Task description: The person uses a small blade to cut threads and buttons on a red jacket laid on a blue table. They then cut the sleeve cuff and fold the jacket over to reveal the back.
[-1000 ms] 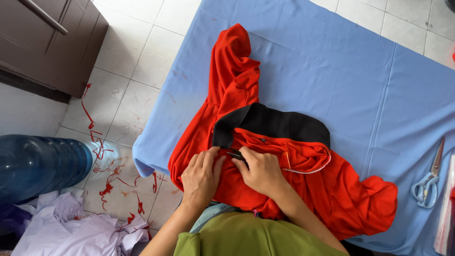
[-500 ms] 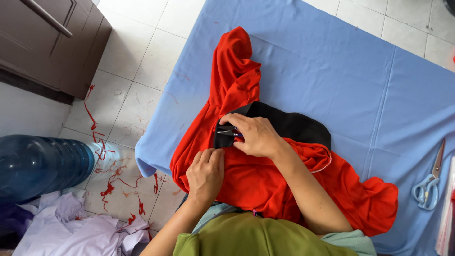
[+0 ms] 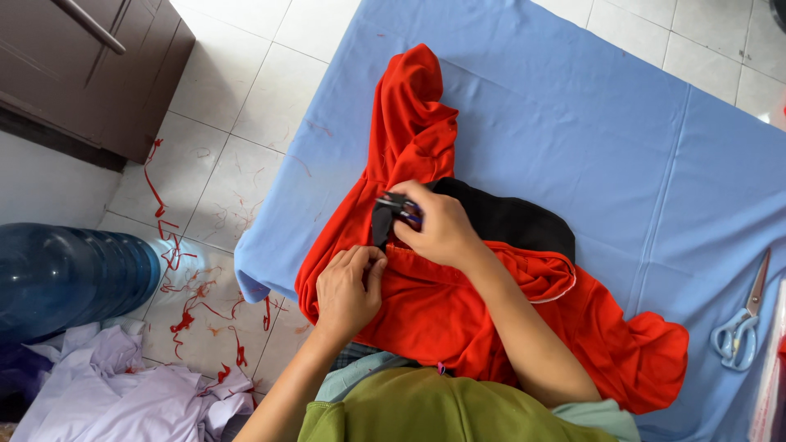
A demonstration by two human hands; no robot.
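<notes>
Hands on red garment (image 3: 458, 303): right hand (image 3: 438, 229) clenched around small dark tool (image 3: 399, 205), left hand (image 3: 348, 286) pinching fabric.

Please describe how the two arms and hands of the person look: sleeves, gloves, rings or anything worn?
Both hands, the left hand and the right hand, are bare, with no gloves. The forearms are uncovered as well. I can see no ring, watch or bracelet. A pale blue-green sleeve edge appears at the upper right arm, under an olive-green top.
</notes>
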